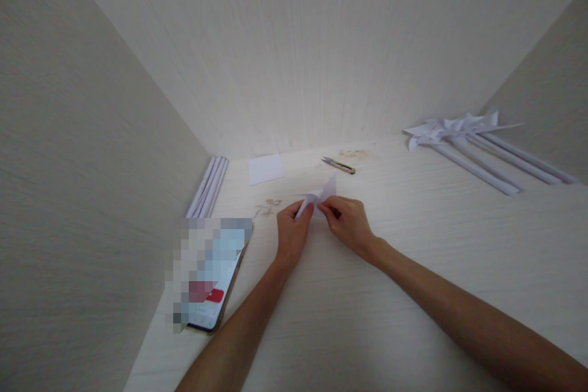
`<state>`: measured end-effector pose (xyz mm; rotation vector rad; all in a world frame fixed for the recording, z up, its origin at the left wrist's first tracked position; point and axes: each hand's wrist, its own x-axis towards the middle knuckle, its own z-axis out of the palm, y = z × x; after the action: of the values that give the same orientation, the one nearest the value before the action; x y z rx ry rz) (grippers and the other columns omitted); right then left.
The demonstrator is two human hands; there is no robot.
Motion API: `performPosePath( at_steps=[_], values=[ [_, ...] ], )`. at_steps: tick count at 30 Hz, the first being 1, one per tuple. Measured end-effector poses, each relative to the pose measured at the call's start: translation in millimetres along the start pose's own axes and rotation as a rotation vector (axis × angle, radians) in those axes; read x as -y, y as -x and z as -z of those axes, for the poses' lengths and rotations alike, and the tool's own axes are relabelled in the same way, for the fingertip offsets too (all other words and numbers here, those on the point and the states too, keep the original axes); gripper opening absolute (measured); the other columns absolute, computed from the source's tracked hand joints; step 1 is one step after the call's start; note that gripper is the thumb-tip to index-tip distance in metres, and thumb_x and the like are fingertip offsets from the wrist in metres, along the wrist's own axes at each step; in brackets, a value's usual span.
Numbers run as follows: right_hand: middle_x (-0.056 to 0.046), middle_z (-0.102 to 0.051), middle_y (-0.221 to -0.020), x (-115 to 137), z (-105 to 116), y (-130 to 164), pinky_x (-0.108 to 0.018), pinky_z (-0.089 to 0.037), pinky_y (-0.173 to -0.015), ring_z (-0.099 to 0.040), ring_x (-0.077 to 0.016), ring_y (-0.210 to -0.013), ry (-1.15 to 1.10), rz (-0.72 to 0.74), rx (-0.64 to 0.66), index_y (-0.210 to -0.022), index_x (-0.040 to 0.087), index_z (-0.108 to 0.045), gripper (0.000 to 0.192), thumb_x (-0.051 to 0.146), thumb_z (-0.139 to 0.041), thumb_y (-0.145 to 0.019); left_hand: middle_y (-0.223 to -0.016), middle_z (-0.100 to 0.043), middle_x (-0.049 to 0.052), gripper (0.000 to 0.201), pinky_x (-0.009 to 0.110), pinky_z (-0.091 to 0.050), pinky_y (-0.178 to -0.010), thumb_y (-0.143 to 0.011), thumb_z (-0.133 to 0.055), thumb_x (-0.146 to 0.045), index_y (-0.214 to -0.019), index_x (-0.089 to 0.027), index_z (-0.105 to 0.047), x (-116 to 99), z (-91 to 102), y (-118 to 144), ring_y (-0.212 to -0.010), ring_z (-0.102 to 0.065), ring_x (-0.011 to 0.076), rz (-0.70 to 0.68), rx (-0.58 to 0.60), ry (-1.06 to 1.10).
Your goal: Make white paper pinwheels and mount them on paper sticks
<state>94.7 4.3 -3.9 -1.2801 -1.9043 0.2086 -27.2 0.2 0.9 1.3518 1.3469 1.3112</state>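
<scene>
My left hand (293,229) is closed around a white paper pinwheel (327,188), thumb on top, near the middle of the table. From the other side my right hand (346,220) pinches close to the pinwheel's centre. Whatever small part may lie between those fingertips is hidden. One pointed paper blade stands up above the hands, and a pale rolled edge shows beside the left thumb. Just beyond the hands lie thread snips (339,165) and a white paper square (266,169).
Several finished pinwheels (452,128) on paper sticks lie at the right back. Rolled paper sticks (209,187) are stacked by the left wall. A phone (215,282), partly blurred out, lies left of my forearm. Small brownish bits (267,206) are scattered on the table.
</scene>
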Motion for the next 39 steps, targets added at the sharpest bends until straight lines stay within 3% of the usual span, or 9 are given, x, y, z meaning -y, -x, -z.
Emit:
performPosePath(
  at_steps=[3, 9, 14, 16, 24, 32, 39],
  values=[
    [0.000, -0.054, -0.049, 2.0, -0.1, -2.2, -0.021, -0.029, -0.047, -0.042, -0.0090, -0.045, -0.024, -0.035, 0.005, -0.052, 0.016, -0.052, 0.022, 0.019, -0.049, -0.074, -0.073, -0.066, -0.001, 0.020, 0.024, -0.041, -0.069, -0.070, -0.053, -0.025, -0.078, -0.014, -0.068, 0.6, 0.2, 0.0, -0.072, -0.057, 0.0139, -0.001, 0.014, 0.009],
    [0.001, -0.050, -0.042, 9.2, 2.1, -8.9, -0.020, -0.029, -0.043, -0.042, -0.0086, -0.040, -0.190, -0.309, -0.008, -0.049, 0.015, -0.053, 0.021, 0.021, -0.055, -0.069, -0.077, -0.068, 0.000, 0.022, 0.026, -0.043, -0.071, -0.070, -0.054, -0.024, -0.085, -0.015, -0.068, -2.6, 0.3, 1.6, -0.072, -0.058, 0.0142, -0.021, 0.029, -0.028],
    [-0.001, -0.053, -0.047, 6.6, 4.0, -5.4, -0.021, -0.029, -0.046, -0.041, -0.0090, -0.043, -0.041, -0.127, -0.009, -0.052, 0.015, -0.056, 0.023, 0.021, -0.051, -0.073, -0.086, -0.069, 0.000, 0.023, 0.027, -0.043, -0.077, -0.071, -0.053, -0.021, -0.088, -0.017, -0.067, -4.6, -0.6, 2.9, -0.080, -0.060, 0.0148, -0.064, 0.026, -0.044],
    [-0.001, -0.054, -0.049, 6.5, 4.2, -5.1, -0.022, -0.030, -0.047, -0.042, -0.0092, -0.044, -0.035, -0.121, 0.000, -0.052, 0.015, -0.056, 0.023, 0.021, -0.050, -0.073, -0.087, -0.069, 0.001, 0.023, 0.028, -0.043, -0.078, -0.070, -0.053, -0.020, -0.088, -0.016, -0.067, -4.4, -1.2, 3.0, -0.082, -0.061, 0.0152, -0.074, 0.019, -0.051],
    [0.003, -0.048, -0.038, 5.4, 1.8, -13.2, -0.021, -0.032, -0.041, -0.041, -0.0082, -0.035, -0.393, -0.441, 0.097, -0.045, 0.016, -0.049, 0.026, 0.025, -0.054, -0.069, -0.089, -0.069, 0.003, 0.025, 0.029, -0.046, -0.077, -0.069, -0.053, -0.019, -0.090, -0.014, -0.067, -2.9, -2.4, 2.4, -0.083, -0.061, 0.0170, -0.060, -0.001, -0.066],
    [0.001, -0.052, -0.043, 4.9, -0.1, -6.3, -0.021, -0.034, -0.042, -0.045, -0.0096, -0.040, -0.344, -0.328, 0.000, -0.054, 0.015, -0.056, 0.024, 0.028, -0.051, -0.072, -0.095, -0.067, 0.003, 0.027, 0.033, -0.042, -0.086, -0.068, -0.055, -0.016, -0.093, -0.017, -0.065, -4.7, -3.6, 5.1, -0.090, -0.060, 0.0175, -0.093, -0.013, -0.057],
    [0.000, -0.053, -0.047, 1.9, -2.8, -5.2, -0.021, -0.033, -0.046, -0.045, -0.0101, -0.044, -0.181, -0.226, -0.001, -0.054, 0.015, -0.054, 0.023, 0.023, -0.050, -0.074, -0.095, -0.067, 0.005, 0.026, 0.032, -0.043, -0.085, -0.068, -0.053, -0.013, -0.091, -0.015, -0.066, -4.4, -3.1, 4.5, -0.088, -0.061, 0.0171, -0.133, 0.026, -0.078]
  ],
)
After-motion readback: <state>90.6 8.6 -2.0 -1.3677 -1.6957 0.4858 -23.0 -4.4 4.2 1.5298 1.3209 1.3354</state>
